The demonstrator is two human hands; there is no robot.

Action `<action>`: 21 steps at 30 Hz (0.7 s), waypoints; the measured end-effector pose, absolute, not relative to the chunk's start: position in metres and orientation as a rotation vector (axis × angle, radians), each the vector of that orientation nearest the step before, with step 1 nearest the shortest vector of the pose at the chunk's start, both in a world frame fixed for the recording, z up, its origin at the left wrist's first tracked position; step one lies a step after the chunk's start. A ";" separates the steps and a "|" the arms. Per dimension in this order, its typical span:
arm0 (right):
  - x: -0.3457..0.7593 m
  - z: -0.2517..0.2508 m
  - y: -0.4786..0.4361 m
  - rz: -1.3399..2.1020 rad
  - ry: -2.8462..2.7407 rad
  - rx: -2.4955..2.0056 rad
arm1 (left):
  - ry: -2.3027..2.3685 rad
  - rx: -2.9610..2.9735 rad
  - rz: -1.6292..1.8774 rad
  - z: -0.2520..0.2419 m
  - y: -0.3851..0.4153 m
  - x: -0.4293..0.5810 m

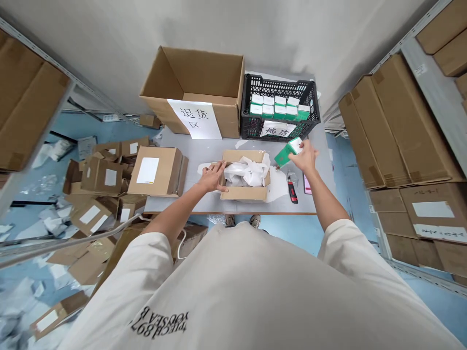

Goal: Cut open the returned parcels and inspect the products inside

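Note:
My right hand (306,156) grips a green and white small box (284,155), held tilted over the table just in front of the black plastic crate (251,127). With its fingers spread, my left hand (213,177) rests on the left edge of an open cardboard box (241,194). Crumpled white paper (246,170) fills that box, and whatever lies under the paper is hidden. Close below my right hand lies a red and black utility knife (292,189). Several similar green and white boxes (279,111) stand in rows inside the crate.
A large open carton (153,104) with a paper sign stands at the back left of the table (171,206). A closed labelled carton (155,170) sits at the left. A phone (307,184) lies near the right edge. Discarded boxes (98,180) heap on the floor; shelves with cartons (394,126) flank the right.

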State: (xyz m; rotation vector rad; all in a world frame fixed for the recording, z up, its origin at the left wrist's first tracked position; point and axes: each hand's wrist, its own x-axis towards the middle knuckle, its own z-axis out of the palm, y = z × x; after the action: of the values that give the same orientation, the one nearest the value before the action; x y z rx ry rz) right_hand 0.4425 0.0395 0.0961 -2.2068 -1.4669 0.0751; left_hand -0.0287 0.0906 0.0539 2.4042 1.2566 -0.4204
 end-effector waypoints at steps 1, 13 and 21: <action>0.439 0.082 0.035 0.122 -1.470 -2.243 | 1.283 2.400 -0.414 0.055 0.090 -0.031; 0.443 0.026 -0.004 0.379 -1.663 -2.326 | 1.642 2.234 -0.234 0.058 0.085 -0.038; 0.409 0.064 0.000 0.439 -1.738 -2.035 | 1.595 2.184 -0.049 0.061 0.095 -0.038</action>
State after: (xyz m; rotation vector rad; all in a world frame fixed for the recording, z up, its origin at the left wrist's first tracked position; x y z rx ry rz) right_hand 0.4091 -0.0004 0.0644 -2.0347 -1.7383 0.4386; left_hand -0.0385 0.0947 0.0611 2.1843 1.5945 -0.0486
